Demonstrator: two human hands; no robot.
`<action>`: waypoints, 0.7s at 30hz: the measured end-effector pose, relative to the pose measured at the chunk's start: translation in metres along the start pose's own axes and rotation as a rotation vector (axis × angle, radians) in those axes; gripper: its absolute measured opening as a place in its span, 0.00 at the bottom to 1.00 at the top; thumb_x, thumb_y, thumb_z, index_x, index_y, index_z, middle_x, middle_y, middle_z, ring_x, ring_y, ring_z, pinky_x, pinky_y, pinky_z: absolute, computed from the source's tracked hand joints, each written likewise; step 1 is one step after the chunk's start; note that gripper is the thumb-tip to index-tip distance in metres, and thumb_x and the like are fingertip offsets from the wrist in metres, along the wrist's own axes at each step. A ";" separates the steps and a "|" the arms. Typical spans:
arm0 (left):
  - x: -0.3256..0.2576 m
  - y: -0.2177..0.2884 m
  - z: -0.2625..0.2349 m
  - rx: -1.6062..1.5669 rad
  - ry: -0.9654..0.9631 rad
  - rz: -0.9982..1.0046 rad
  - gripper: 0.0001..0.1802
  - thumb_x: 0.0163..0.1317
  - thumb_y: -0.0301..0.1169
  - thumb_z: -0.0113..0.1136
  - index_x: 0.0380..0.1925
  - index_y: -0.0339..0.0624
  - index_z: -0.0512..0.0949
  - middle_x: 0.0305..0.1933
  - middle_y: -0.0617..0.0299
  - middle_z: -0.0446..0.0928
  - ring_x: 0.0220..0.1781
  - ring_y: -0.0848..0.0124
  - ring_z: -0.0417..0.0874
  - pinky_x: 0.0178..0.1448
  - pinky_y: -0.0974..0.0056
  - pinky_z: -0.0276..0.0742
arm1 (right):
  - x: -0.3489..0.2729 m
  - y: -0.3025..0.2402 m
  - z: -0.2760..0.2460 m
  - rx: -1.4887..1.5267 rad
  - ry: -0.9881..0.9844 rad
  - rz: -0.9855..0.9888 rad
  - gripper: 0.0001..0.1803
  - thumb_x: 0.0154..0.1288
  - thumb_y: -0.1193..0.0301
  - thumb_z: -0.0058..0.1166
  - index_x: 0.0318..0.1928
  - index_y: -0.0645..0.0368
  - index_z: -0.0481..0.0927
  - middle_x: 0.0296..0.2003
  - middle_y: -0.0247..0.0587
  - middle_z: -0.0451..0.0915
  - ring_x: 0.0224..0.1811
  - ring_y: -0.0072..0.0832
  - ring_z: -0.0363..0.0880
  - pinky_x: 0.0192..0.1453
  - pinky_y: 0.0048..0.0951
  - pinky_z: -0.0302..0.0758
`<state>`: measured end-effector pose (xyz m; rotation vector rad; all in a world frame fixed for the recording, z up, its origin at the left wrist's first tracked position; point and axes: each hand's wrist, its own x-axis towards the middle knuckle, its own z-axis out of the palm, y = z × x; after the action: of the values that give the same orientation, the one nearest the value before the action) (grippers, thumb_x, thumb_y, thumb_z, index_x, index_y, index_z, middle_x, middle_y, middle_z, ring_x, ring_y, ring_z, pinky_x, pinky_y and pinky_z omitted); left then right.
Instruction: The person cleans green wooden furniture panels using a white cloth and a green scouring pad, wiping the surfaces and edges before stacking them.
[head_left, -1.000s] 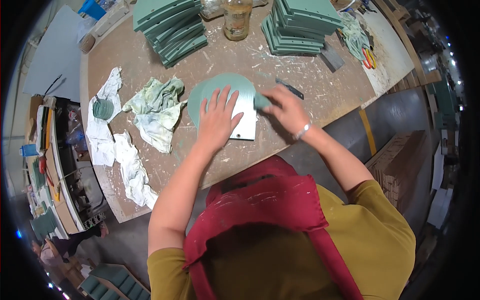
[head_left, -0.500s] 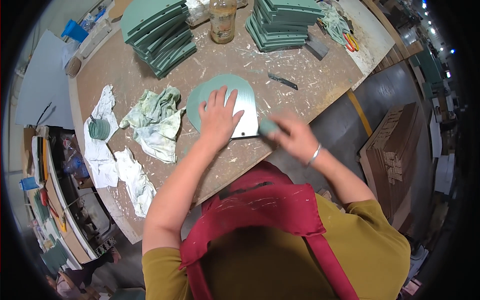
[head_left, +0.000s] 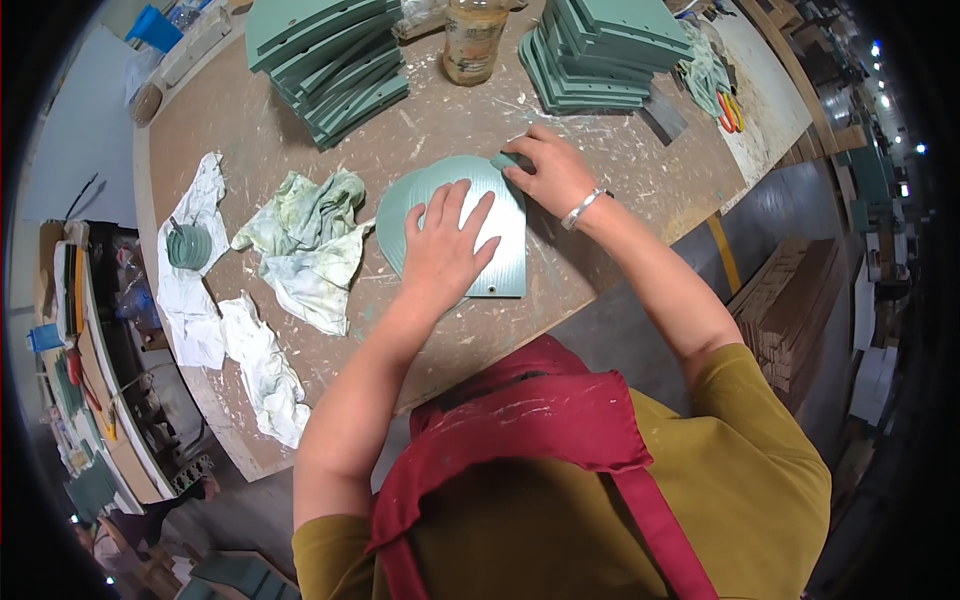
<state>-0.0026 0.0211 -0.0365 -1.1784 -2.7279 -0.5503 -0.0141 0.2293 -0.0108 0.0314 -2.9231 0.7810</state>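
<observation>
A green panel (head_left: 505, 250) with one rounded end and a square end lies flat on the worktable (head_left: 400, 140), glare across its right part. There is a small hole near its square corner. My left hand (head_left: 440, 250) rests on the panel, fingers spread. At the panel's upper right curved edge, my right hand (head_left: 553, 178) pinches a small green sanding block (head_left: 508, 162) against the rim. A rounded green shape shows along the panel's left edge; I cannot tell if it is a second panel beneath.
Stacks of green panels (head_left: 345, 75) stand at the far left and far right, with a glass jar (head_left: 474, 45) between. A stained cloth (head_left: 305, 240) and white cloths (head_left: 190, 300) lie at left. Scissors (head_left: 733, 112) and a grey block (head_left: 665, 118) sit far right.
My right hand has moved with the sanding block from the panel's near right corner up to its far curved edge. My left hand stays on the panel. The dark strip at far right is now out of sight.
</observation>
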 end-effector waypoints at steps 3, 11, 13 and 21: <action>-0.001 -0.001 0.001 -0.013 -0.023 -0.011 0.28 0.61 0.43 0.57 0.61 0.52 0.69 0.64 0.56 0.63 0.68 0.60 0.61 0.65 0.48 0.56 | 0.003 -0.001 0.000 0.048 -0.049 0.026 0.16 0.58 0.68 0.60 0.46 0.61 0.81 0.39 0.48 0.75 0.42 0.44 0.77 0.49 0.39 0.74; 0.001 -0.001 0.000 -0.014 -0.021 -0.010 0.28 0.60 0.43 0.58 0.60 0.51 0.70 0.64 0.57 0.63 0.68 0.60 0.61 0.65 0.48 0.57 | 0.013 0.009 -0.002 0.025 0.005 0.008 0.16 0.57 0.69 0.61 0.46 0.62 0.81 0.40 0.49 0.75 0.43 0.46 0.76 0.50 0.39 0.73; -0.001 -0.001 0.001 -0.027 -0.027 -0.027 0.28 0.60 0.43 0.58 0.60 0.51 0.70 0.64 0.56 0.63 0.67 0.60 0.61 0.65 0.48 0.57 | 0.000 0.000 -0.016 0.111 -0.031 0.091 0.16 0.58 0.68 0.59 0.46 0.61 0.81 0.41 0.49 0.75 0.45 0.46 0.76 0.51 0.41 0.73; -0.002 -0.001 0.000 -0.031 -0.021 -0.009 0.28 0.61 0.43 0.57 0.61 0.51 0.69 0.65 0.56 0.62 0.68 0.59 0.61 0.65 0.47 0.57 | 0.004 0.003 -0.003 0.066 -0.022 0.124 0.16 0.59 0.68 0.58 0.46 0.62 0.81 0.42 0.49 0.75 0.45 0.46 0.76 0.51 0.40 0.73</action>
<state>-0.0026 0.0193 -0.0375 -1.1857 -2.7537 -0.5861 -0.0180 0.2336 -0.0093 -0.1371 -2.9417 0.9012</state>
